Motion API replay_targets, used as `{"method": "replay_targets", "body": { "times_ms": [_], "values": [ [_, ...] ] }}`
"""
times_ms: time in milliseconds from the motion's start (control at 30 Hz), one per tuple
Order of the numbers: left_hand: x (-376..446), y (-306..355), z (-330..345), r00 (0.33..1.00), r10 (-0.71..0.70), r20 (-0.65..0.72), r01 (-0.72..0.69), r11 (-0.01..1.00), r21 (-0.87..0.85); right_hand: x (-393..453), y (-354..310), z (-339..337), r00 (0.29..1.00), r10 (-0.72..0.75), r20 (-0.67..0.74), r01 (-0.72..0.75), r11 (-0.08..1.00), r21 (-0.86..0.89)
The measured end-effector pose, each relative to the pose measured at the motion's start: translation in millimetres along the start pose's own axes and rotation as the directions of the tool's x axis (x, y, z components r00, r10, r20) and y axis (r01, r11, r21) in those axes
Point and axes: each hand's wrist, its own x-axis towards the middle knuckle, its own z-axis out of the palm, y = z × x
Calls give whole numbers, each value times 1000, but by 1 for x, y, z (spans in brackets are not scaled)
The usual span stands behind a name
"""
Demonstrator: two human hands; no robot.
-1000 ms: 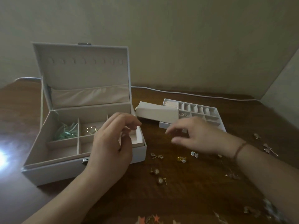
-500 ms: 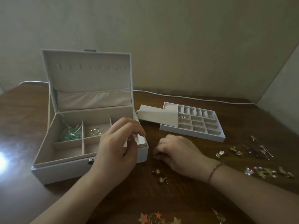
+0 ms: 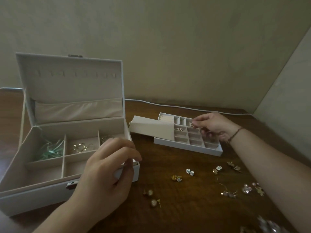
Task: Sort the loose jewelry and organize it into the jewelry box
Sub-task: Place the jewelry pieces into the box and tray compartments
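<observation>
Head view: I read no brand, label or writing on anything. The white rectangular jewelry box [image 3: 50,165] stands open on the brown wooden table [image 3: 185,207]. The left hand [image 3: 104,179] hovers at its front right corner, fingers loosely curled, holding nothing. The right hand [image 3: 213,126], down among the loose earrings [image 3: 190,172] half a second ago, now pinches a small earring [image 3: 191,126] over the white compartmented tray [image 3: 193,138]
</observation>
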Motion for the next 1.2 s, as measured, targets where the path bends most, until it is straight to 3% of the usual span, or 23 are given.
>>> {"method": "replay_targets", "body": {
  "times_ms": [100,300,533,867,967,1067,1200],
  "values": [
    [0,0,1,999,35,13,-35,999,31,19,8,-8,998,60,7,-59,992,-112],
    [0,2,3,997,57,51,-59,997,49,28,11,-4,1000,8,5,-6,973,-229],
    [0,3,3,996,64,69,-68,996,50,25,15,2,974,-226,28,215,875,-433],
    [-3,-1,6,996,40,86,-43,998,36,13,19,1,946,-314,73,292,739,-607],
    [-2,-3,7,995,39,92,-43,998,44,-5,16,3,912,-409,43,341,692,-637],
    [-3,-5,7,995,39,91,-42,999,30,-43,11,11,871,-454,188,459,615,-641],
    [-3,-5,7,995,44,91,-47,999,29,-91,15,26,853,-331,403,516,421,-746]
  ]
}}
